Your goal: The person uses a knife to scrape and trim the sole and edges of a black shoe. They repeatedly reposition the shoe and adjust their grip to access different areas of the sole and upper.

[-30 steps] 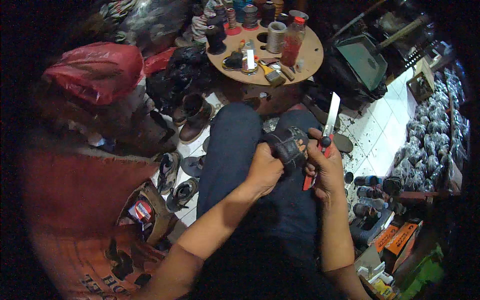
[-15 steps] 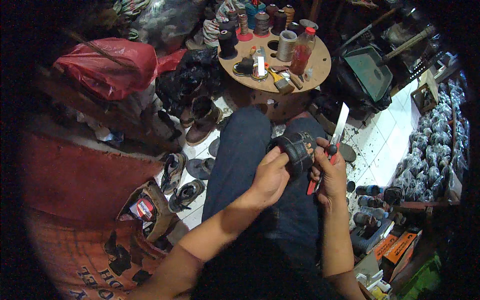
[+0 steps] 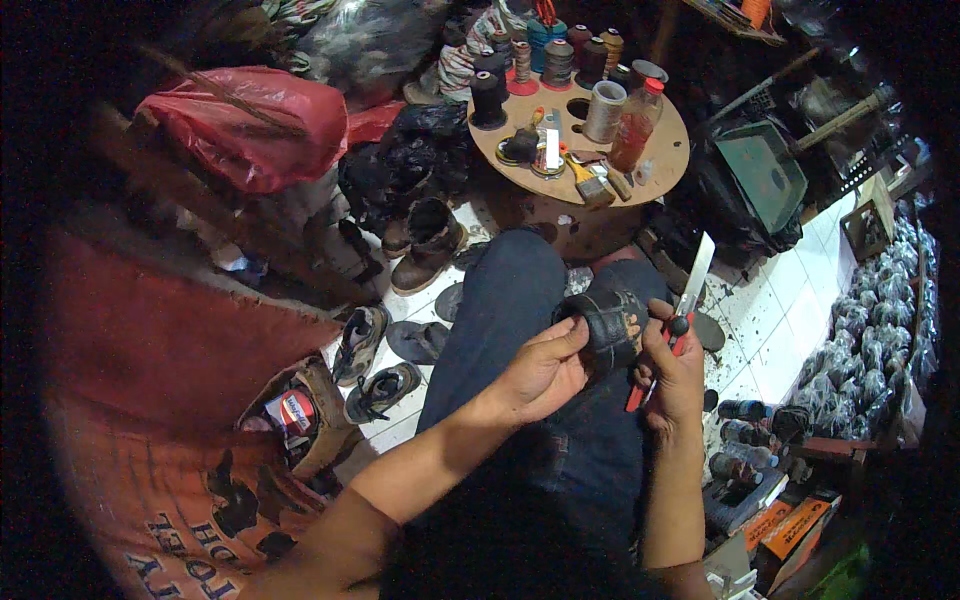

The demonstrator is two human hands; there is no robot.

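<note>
My left hand (image 3: 545, 372) is closed on the near left side of a black leather footwear piece (image 3: 607, 335), thumb on top. Pale stitching runs along the leather, and a brown patch shows at its right end. A red and black utility knife (image 3: 696, 278) sits in my right hand (image 3: 674, 378), fingers wrapped round its handle. Its long blade is out and points up and away from me. My right fingertips are close to the leather's right end; whether they touch it I cannot tell. Both hands are above my dark-trousered knees (image 3: 510, 300).
Ahead stands a round wooden table (image 3: 655, 180) with thread spools, a brush (image 3: 588, 180) and a red-capped bottle (image 3: 638, 125). Shoes (image 3: 384, 388) lie on white tiles at left, beside a carton (image 3: 335, 440). Plastic-wrapped bundles (image 3: 860, 340) and a green dustpan (image 3: 765, 175) are at right.
The view has shifted, so the surroundings appear farther right and slightly lower. My left hand has turned a little, its thumb now higher on the leather. The knife stays in my right hand.
</note>
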